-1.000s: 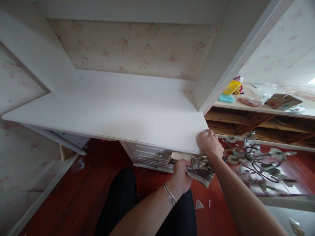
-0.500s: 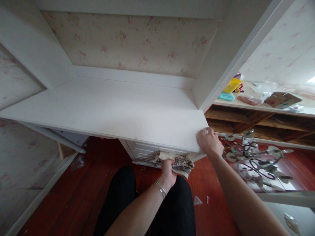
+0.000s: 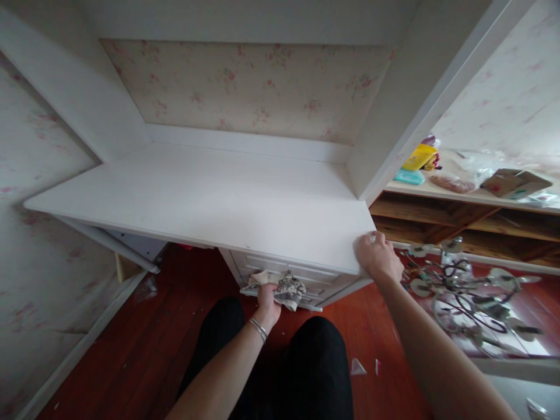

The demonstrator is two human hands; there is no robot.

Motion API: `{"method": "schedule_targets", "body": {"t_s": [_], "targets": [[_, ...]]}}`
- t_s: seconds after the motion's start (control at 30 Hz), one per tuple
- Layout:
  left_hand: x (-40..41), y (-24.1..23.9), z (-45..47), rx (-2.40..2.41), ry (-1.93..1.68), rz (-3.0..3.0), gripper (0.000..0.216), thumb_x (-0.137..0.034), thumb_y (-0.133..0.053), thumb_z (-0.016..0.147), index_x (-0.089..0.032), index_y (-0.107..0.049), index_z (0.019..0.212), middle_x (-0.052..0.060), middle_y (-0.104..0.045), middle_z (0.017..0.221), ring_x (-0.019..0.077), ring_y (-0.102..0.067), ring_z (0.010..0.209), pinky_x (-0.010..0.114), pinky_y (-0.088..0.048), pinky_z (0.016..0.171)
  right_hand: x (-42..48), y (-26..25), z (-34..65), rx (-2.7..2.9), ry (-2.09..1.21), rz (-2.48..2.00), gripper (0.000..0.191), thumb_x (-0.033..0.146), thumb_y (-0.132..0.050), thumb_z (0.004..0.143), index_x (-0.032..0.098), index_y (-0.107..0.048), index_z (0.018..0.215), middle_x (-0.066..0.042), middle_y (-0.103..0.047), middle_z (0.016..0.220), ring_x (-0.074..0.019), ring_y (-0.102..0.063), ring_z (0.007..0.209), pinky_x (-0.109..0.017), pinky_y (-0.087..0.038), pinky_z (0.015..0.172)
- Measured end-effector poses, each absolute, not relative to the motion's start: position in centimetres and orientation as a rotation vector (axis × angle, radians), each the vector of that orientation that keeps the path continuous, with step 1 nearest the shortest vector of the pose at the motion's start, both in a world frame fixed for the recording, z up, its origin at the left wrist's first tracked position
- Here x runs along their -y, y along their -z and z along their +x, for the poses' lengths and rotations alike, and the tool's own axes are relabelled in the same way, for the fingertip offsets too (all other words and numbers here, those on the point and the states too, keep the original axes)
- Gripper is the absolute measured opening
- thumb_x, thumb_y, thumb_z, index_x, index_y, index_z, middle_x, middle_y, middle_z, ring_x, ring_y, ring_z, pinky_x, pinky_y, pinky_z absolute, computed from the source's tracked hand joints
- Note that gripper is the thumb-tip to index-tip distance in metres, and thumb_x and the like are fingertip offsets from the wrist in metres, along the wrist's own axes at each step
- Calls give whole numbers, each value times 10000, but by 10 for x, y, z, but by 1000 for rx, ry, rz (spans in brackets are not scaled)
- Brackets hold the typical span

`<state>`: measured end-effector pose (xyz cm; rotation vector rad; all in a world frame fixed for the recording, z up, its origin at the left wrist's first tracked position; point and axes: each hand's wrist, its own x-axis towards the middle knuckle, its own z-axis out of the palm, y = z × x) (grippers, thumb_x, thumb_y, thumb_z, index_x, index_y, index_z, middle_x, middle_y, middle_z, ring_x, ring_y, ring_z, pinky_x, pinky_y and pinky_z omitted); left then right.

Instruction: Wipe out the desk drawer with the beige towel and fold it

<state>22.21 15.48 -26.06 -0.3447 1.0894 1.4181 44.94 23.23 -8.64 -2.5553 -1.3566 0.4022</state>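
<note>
My left hand [image 3: 268,303] grips a bunched, patterned cloth [image 3: 289,290] against the drawer front [image 3: 315,277] under the white desk [image 3: 245,198]. Part of the cloth sticks out on both sides of the fingers, and two silver bangles circle that wrist. At the desktop's right front corner, my right hand [image 3: 378,256] has its fingers curled over the edge. A small whitish bit shows by those fingers, too unclear to name.
A chandelier [image 3: 472,297] with several curved arms lies on the floor to the right. Behind it, a low wooden shelf unit [image 3: 437,210] bears a yellow container [image 3: 419,157], plastic bags and a cardboard box [image 3: 511,182]. White scraps [image 3: 357,367] dot the red wooden floor [image 3: 376,338].
My left hand has moved leftward along the drawer front with the cloth. My right hand keeps its place on the desk corner. The view has shifted slightly.
</note>
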Motion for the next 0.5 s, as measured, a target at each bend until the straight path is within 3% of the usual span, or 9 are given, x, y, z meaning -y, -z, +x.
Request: {"method": "schedule_targets", "body": {"t_s": [0.5], "targets": [[-153,180,159,-1146,-1547,-260,167,11,-511,667,-135,-564,729,23,-621,633,150,-618,569,250,-531,571,-231,87,451,1367,-399,-2534,604,525,-206,963,234,-413,1449,-205,-510,1364,-410,-542,1212,-582,-440,949]]}}
